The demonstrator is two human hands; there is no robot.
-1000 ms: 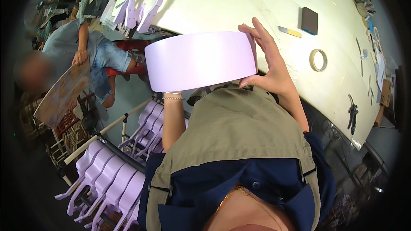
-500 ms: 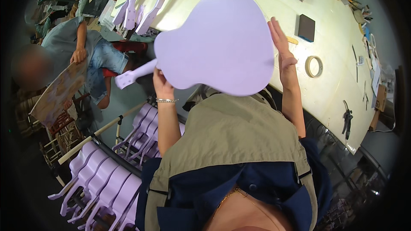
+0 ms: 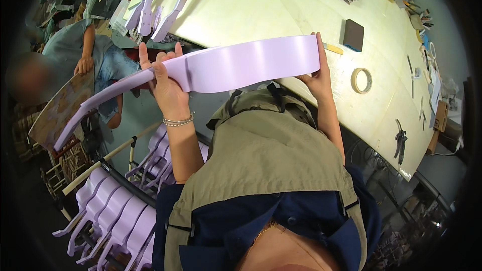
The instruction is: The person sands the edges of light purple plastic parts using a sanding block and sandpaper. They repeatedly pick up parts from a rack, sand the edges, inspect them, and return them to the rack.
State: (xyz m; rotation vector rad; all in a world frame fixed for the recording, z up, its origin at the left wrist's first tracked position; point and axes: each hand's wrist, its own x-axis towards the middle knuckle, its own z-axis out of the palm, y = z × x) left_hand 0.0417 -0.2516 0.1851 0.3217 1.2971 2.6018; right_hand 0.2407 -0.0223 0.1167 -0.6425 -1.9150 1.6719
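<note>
A lavender guitar (image 3: 251, 64) without strings is held up in front of me, its curved side facing me. Its neck slopes down to the left. My left hand (image 3: 169, 90) grips the neck close to where it meets the body, thumb across the neck and some fingers sticking up behind it. At the rounded tail end, my right hand (image 3: 318, 81) clasps the body, its fingers along the end. The guitar's front and back faces are mostly turned out of sight.
Several lavender guitars (image 3: 113, 206) hang on a rack at lower left. More lavender necks (image 3: 146, 7) rest over the pale table (image 3: 281, 15). On it lie a dark sanding block (image 3: 353, 35), a tape roll (image 3: 361, 80), a yellow-handled tool (image 3: 333, 48) and pliers (image 3: 400, 143). A co-worker (image 3: 83, 52) sits at left.
The guitar has turned from its broad flat face to its side, and its neck now reaches further left. My right hand has gone from flat against the edge to clasping the tail end.
</note>
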